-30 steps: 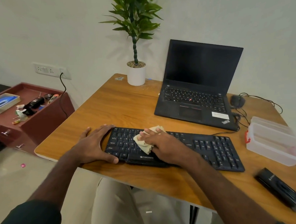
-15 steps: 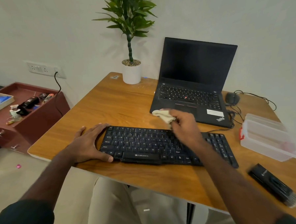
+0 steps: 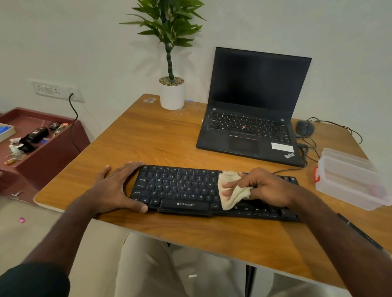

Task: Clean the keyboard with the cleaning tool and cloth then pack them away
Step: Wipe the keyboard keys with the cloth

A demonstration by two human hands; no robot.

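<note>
Under both hands lies the keyboard: the left hand rests open against its left end, the right hand presses a bunched cloth onto the keys. Beyond the right hand stand a laptop and mouse; a clear box sits just right of it.

The person is wearing a dark short sleeve showing at the near left, leaving 2 forearms bare, and light beige trousers below the table edge.
</note>
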